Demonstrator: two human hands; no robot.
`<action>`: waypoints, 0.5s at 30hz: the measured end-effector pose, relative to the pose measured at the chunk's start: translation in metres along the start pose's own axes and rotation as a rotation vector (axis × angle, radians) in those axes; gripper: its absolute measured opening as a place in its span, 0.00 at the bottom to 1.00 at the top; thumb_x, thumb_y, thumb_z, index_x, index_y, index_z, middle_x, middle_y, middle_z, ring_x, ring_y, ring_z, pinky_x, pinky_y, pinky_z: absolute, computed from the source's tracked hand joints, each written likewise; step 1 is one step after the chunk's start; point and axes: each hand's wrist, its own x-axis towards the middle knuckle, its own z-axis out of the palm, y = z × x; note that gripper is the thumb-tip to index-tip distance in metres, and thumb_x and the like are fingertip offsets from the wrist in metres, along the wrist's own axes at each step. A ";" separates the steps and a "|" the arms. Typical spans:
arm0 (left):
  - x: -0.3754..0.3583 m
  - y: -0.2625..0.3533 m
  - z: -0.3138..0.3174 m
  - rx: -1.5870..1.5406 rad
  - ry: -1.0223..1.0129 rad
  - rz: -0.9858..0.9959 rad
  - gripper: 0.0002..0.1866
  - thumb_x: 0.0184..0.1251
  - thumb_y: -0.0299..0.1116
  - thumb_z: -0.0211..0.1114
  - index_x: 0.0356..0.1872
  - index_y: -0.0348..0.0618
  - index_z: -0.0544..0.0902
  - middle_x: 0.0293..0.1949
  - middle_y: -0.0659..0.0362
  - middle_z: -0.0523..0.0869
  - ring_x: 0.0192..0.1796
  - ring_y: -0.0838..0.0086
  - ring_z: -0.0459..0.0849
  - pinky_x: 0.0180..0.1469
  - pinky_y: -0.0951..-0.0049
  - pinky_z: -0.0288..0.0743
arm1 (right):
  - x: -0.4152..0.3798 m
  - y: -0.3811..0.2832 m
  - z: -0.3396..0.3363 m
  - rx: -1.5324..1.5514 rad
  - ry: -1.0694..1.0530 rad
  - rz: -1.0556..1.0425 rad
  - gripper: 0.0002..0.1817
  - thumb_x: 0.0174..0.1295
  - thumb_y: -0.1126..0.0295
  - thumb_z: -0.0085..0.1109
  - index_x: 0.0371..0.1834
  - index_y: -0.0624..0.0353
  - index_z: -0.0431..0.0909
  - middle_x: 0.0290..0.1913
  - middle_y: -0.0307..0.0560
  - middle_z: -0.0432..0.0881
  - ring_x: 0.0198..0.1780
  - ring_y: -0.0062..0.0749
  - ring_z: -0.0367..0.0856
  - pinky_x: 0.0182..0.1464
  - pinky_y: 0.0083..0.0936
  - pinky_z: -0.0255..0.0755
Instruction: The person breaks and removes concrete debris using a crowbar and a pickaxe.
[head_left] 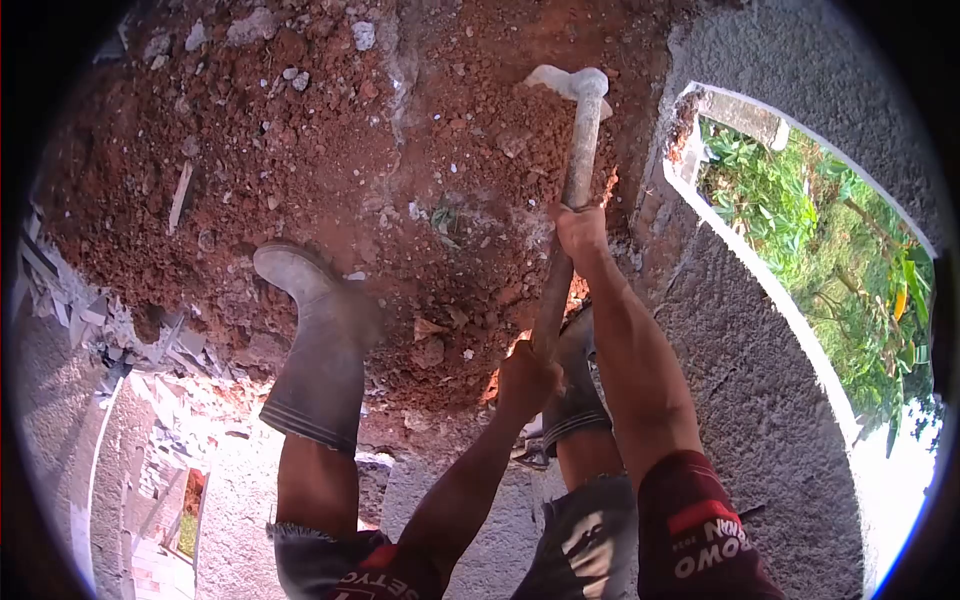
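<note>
A long-handled hoe (584, 150) stretches away from me over reddish soil (470, 180), its pale, dirt-caked head at the far end, partly sunk in the loose earth. My right hand (582, 235) is wrapped around the middle of the handle. Lower down, near the handle's close end, my left hand (528, 380) grips it too. Both arms reach forward, the right one farther out. My boots (318, 350) are dusty and planted apart, and the right one is partly hidden behind my arms and the handle.
On the right, a rough grey wall (770, 400) has a framed opening (790, 270) onto green plants. A wood strip (181, 198) and several stones (297, 78) lie in the soil to the left. Broken rubble (90, 320) lines the left edge.
</note>
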 end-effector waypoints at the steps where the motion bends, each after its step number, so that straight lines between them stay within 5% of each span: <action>1: -0.020 -0.026 0.012 0.008 0.020 -0.009 0.23 0.45 0.34 0.67 0.43 0.32 0.76 0.32 0.44 0.84 0.35 0.54 0.85 0.38 0.59 0.77 | -0.012 0.026 0.001 0.012 -0.029 0.044 0.14 0.53 0.63 0.64 0.28 0.65 0.77 0.24 0.41 0.77 0.23 0.30 0.73 0.28 0.29 0.70; 3: -0.051 -0.072 0.036 0.161 0.215 0.315 0.23 0.46 0.36 0.68 0.42 0.31 0.75 0.31 0.44 0.84 0.35 0.55 0.85 0.37 0.60 0.77 | -0.049 0.049 0.010 -0.070 -0.056 -0.020 0.13 0.53 0.64 0.64 0.29 0.65 0.77 0.24 0.42 0.78 0.22 0.29 0.73 0.26 0.29 0.69; 4: -0.071 -0.081 0.039 0.167 0.205 0.308 0.23 0.46 0.36 0.68 0.42 0.31 0.75 0.31 0.44 0.84 0.35 0.55 0.85 0.37 0.60 0.77 | -0.071 0.062 0.007 -0.182 -0.069 -0.076 0.13 0.53 0.66 0.64 0.30 0.66 0.76 0.24 0.43 0.78 0.21 0.28 0.73 0.24 0.29 0.68; 6: -0.131 -0.063 0.008 0.058 -0.058 -0.196 0.24 0.46 0.38 0.69 0.40 0.31 0.75 0.32 0.46 0.82 0.36 0.55 0.84 0.39 0.61 0.78 | -0.122 0.085 0.010 0.081 -0.080 -0.029 0.11 0.53 0.67 0.64 0.30 0.65 0.76 0.23 0.44 0.78 0.21 0.26 0.75 0.22 0.30 0.68; 8: -0.189 -0.089 -0.002 0.140 -0.118 -0.340 0.25 0.45 0.39 0.70 0.42 0.32 0.75 0.35 0.46 0.82 0.36 0.54 0.84 0.41 0.61 0.79 | -0.216 0.056 0.002 -0.085 -0.014 0.138 0.15 0.51 0.65 0.66 0.31 0.68 0.79 0.24 0.47 0.82 0.28 0.28 0.82 0.29 0.28 0.73; 9: -0.219 -0.119 -0.002 0.310 -0.111 -0.202 0.25 0.47 0.40 0.69 0.42 0.31 0.76 0.33 0.44 0.82 0.37 0.53 0.84 0.41 0.59 0.79 | -0.260 0.063 0.000 -0.067 -0.124 0.147 0.15 0.49 0.67 0.66 0.32 0.68 0.77 0.22 0.48 0.81 0.25 0.29 0.82 0.27 0.29 0.73; 10: -0.256 -0.167 0.001 0.480 -0.111 -0.065 0.25 0.48 0.41 0.68 0.42 0.30 0.77 0.31 0.42 0.82 0.38 0.51 0.85 0.42 0.57 0.79 | -0.300 0.119 0.025 0.167 -0.003 0.025 0.16 0.48 0.67 0.67 0.33 0.67 0.74 0.22 0.49 0.80 0.22 0.31 0.80 0.25 0.31 0.74; 12: -0.316 -0.245 0.006 0.639 -0.189 0.076 0.20 0.53 0.42 0.66 0.40 0.35 0.78 0.26 0.48 0.83 0.32 0.51 0.85 0.36 0.56 0.79 | -0.382 0.142 0.027 0.143 -0.125 0.320 0.14 0.49 0.68 0.67 0.34 0.64 0.75 0.22 0.43 0.77 0.21 0.24 0.75 0.24 0.29 0.69; 15: -0.344 -0.305 0.037 0.554 -0.095 -0.157 0.18 0.56 0.42 0.65 0.39 0.38 0.78 0.26 0.50 0.83 0.30 0.50 0.85 0.33 0.54 0.79 | -0.424 0.171 0.030 0.088 -0.081 0.369 0.17 0.49 0.69 0.65 0.39 0.66 0.73 0.24 0.44 0.78 0.21 0.25 0.76 0.24 0.28 0.71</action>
